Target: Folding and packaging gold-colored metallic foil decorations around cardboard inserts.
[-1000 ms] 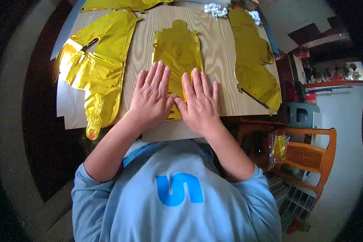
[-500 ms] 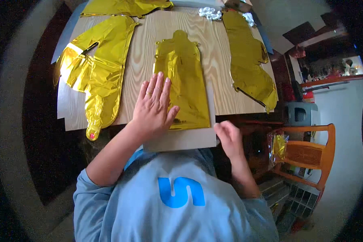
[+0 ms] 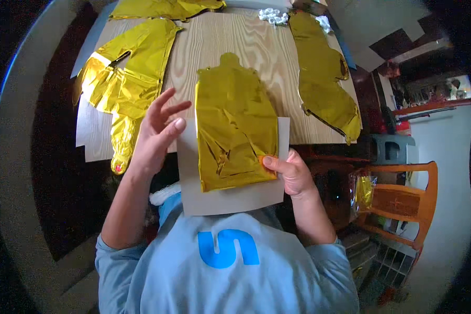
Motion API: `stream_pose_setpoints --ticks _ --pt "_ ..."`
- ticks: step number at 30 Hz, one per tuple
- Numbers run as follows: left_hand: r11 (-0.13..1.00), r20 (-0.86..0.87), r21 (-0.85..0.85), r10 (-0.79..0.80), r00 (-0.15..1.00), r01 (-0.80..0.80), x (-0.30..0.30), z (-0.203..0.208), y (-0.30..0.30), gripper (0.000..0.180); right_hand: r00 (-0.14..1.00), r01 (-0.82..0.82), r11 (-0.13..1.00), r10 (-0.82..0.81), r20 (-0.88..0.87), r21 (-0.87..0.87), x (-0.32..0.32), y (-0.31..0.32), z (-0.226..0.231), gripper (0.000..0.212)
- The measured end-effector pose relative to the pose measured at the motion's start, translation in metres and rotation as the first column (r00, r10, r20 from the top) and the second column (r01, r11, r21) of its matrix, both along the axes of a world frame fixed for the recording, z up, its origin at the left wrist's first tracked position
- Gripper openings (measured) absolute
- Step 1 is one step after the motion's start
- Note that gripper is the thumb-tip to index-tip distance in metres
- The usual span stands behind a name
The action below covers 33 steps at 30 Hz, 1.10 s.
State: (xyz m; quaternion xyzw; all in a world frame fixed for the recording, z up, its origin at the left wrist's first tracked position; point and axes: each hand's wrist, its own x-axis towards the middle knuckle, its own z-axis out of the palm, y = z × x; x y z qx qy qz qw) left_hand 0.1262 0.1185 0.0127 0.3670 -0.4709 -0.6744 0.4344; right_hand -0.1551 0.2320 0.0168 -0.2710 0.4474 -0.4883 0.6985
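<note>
A flat gold foil balloon point(image 3: 238, 115) with a rounded tab at its far end lies over a pale grey card point(image 3: 235, 203). My right hand point(image 3: 294, 172) grips the near right corner of both, its thumb pressed on the foil and its fingers beneath the card. The balloon's near part is creased, and its far end reaches over the table. My left hand point(image 3: 159, 131) hovers to the left of the card, fingers apart and holding nothing. Another gold foil balloon point(image 3: 141, 73), curved and wrinkled, lies beyond it on the table's left side.
More flat gold balloons lie on the wooden table point(image 3: 191, 47): one balloon point(image 3: 324, 78) at the right, another balloon point(image 3: 162, 8) at the far left. Small white pieces point(image 3: 273, 17) sit near the far edge. On the right stands a wooden chair point(image 3: 424, 204) with a clear packet point(image 3: 365, 191) of gold foil.
The card and balloon have come nearer to me and off the table's near edge. My right hand has taken hold of their corner. My left hand has lifted off the foil and moved left.
</note>
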Motion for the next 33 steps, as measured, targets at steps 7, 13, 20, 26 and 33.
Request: stream_pose_setpoints --ticks 7,13,20,26,33 --pt "0.999 -0.020 0.047 -0.026 0.999 0.027 -0.016 -0.004 0.011 0.075 0.960 -0.071 0.997 0.058 -0.273 -0.036 0.002 0.008 0.002 0.031" --pt "0.999 0.039 0.016 -0.041 0.998 0.041 -0.020 -0.011 0.015 0.069 0.993 -0.067 0.998 0.065 -0.098 -0.019 -0.008 -0.004 0.016 0.030" --pt "0.999 0.035 -0.033 -0.001 0.999 0.002 -0.025 -0.014 0.004 0.069 0.977 0.015 0.988 -0.048 -0.209 -0.156 -0.013 -0.020 -0.003 0.027" --pt "0.955 0.248 -0.295 0.087 0.965 -0.011 -0.033 -0.035 -0.027 0.063 0.851 0.016 0.946 -0.183 -0.492 -0.323 -0.013 -0.043 -0.010 0.045" --pt "0.918 0.439 -0.397 0.208 0.874 -0.020 -0.053 -0.024 -0.055 0.065 0.534 -0.016 0.947 -0.264 -0.803 -0.322 -0.016 -0.071 0.008 0.052"
